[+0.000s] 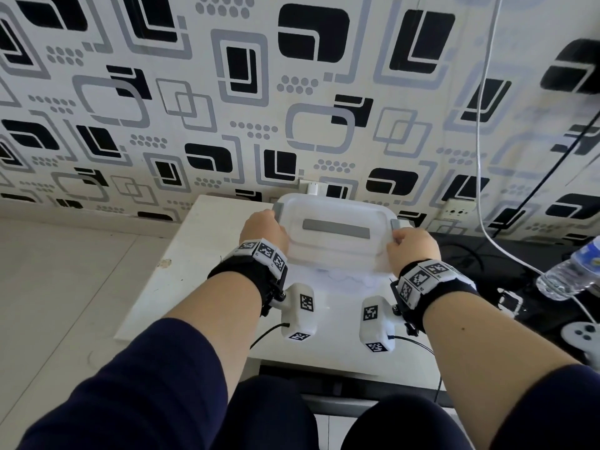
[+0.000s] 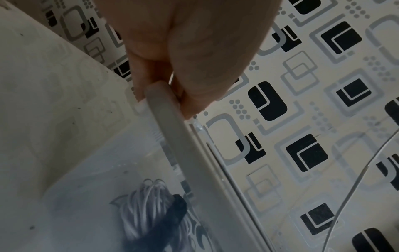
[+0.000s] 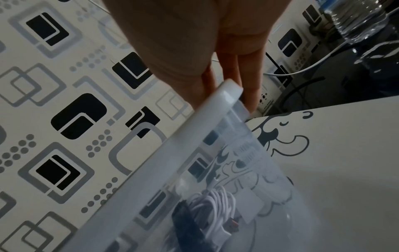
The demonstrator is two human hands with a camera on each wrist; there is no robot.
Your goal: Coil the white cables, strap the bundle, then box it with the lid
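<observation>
- Overhead, from the head view, the lid (image 1: 334,233) is held at its two short ends: the left hand (image 1: 264,229) at the left grey clip and the right hand (image 1: 412,246) at the right one, probably so it stays level over the box, which sits on the white counter (image 1: 194,271) against the patterned wall (image 1: 162,108); a water bottle (image 1: 571,271) stands off to the right
- From the left wrist view, the left grip is closed as a pinch, thumb on one face and fingers (image 2: 140,81) on the other, around the lid's grey edge; below it, through the clear box (image 2: 90,196), lies the bundle of white cables (image 2: 144,204) with a dark strap (image 2: 172,214) around it, so coiling and strapping look done
- From the right wrist view, the right grip likewise pinches the lid's corner, fingers curled behind it; the strapped cables rest inside the box beneath, and the lid seems not yet pressed fully home
</observation>
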